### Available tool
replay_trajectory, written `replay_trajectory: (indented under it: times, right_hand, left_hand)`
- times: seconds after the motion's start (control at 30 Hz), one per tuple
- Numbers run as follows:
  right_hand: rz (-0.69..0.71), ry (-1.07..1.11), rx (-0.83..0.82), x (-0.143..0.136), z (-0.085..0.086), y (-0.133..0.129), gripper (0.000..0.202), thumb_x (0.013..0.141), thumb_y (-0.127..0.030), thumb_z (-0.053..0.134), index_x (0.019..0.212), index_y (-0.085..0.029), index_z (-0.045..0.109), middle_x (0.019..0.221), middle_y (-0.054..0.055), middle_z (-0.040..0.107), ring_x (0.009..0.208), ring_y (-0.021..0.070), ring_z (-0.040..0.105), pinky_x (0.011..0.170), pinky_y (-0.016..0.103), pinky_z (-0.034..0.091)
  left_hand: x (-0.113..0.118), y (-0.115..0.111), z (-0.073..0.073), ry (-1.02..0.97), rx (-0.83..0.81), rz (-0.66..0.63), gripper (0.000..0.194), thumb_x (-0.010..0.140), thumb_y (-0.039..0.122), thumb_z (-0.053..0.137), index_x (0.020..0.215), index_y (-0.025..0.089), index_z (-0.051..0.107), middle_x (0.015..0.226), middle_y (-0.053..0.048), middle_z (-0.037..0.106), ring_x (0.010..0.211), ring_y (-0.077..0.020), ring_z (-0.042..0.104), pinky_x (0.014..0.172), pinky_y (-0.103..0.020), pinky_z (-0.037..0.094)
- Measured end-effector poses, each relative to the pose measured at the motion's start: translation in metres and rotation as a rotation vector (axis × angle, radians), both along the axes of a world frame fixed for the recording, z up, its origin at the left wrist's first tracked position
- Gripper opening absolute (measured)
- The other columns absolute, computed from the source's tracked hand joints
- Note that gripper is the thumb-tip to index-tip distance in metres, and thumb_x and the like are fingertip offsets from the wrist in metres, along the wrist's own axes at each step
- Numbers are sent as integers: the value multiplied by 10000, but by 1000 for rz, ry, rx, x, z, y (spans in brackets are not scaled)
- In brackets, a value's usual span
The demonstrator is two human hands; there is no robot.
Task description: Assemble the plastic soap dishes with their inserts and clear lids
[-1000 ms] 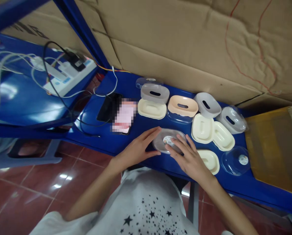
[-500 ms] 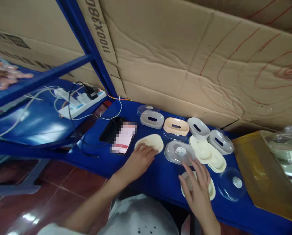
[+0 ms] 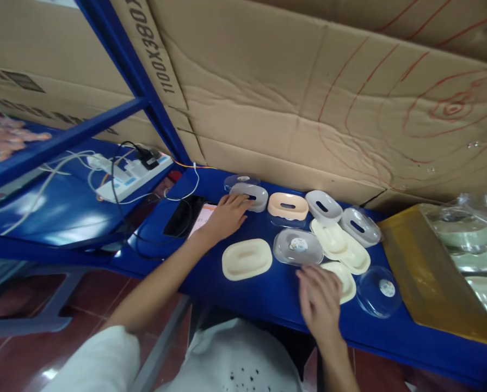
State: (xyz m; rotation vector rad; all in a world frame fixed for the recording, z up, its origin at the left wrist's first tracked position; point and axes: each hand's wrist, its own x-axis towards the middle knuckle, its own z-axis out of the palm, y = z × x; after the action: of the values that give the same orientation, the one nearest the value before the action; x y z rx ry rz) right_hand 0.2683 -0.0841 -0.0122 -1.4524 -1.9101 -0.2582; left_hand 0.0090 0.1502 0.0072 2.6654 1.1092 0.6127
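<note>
My left hand [image 3: 229, 216] reaches across the phone to a grey soap dish [image 3: 260, 197] with a slot in its middle. Its fingers are stretched out over the dish's near left side, apart from a grip. Just in front lies a cream oval tray [image 3: 247, 259] on the blue table. My right hand [image 3: 320, 296] hovers low at the near edge with loosely bent fingers and nothing in them. It partly covers another cream tray [image 3: 345, 283]. Between the hands sits a clear oval lid [image 3: 284, 247] with a round sticker.
A peach soap dish [image 3: 278, 206] and two more grey ones [image 3: 324, 208] stand along the back. Overlapping cream trays [image 3: 357, 258] and a clear lid [image 3: 374, 296] lie right, beside a cardboard box [image 3: 406, 267]. A phone [image 3: 200, 218], cables and power strip [image 3: 112, 189] are left.
My left hand has left the cream tray and moved up to the grey soap dish. That tray now lies lower, nearer me. My right hand has shifted slightly left, its fingers more bent.
</note>
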Motion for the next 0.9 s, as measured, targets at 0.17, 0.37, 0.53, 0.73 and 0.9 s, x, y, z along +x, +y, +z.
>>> replay_trajectory:
  times: [0.17, 0.37, 0.53, 0.73, 0.9]
  right_hand:
    - [248, -112, -334, -60, -4, 7, 472, 1118, -212, 487, 1588, -167, 477, 1563, 106, 637, 1503, 261, 529, 1253, 511, 336]
    - [178, 23, -387, -67, -18, 7, 442, 1106, -250, 526, 1547, -217, 522, 1579, 130, 609, 1460, 306, 563, 1184, 558, 450]
    - [90, 121, -325, -49, -13, 5, 637, 1090, -296, 576, 1685, -237, 356, 1628, 173, 539, 1491, 332, 538, 1151, 546, 520]
    - [106, -28, -386, -47, -12, 15, 652, 1094, -216, 538, 1709, -324, 351, 1702, 136, 466, 1357, 330, 645, 1036, 505, 574]
    - [141, -46, -375, -49, -10, 21, 565, 1084, -153, 524, 1633, -286, 494, 1683, 114, 500, 1353, 302, 641, 1070, 489, 554]
  left_hand:
    - [8, 14, -11, 14, 9, -7, 292, 982, 125, 611, 1223, 199, 758, 1208, -131, 746, 1192, -328, 703, 1131, -569, 490]
    - [-4, -51, 8, -85, 59, -20, 274, 1097, 268, 582, 1332, 179, 691, 1241, -126, 717, 1188, -261, 696, 1034, -417, 576]
    - [-4, -124, 13, -86, 96, -98, 270, 1098, 180, 555, 1344, 179, 667, 1196, -106, 734, 1074, -249, 705, 960, -417, 583]
    - [-2, -154, 0, 39, 36, -56, 330, 1059, 189, 617, 1386, 201, 662, 1314, -137, 700, 1168, -306, 684, 1025, -519, 549]
    - [-14, -159, -10, 65, 60, 21, 456, 1025, 203, 698, 1474, 210, 616, 1635, -210, 482, 1530, -409, 462, 1186, -601, 441]
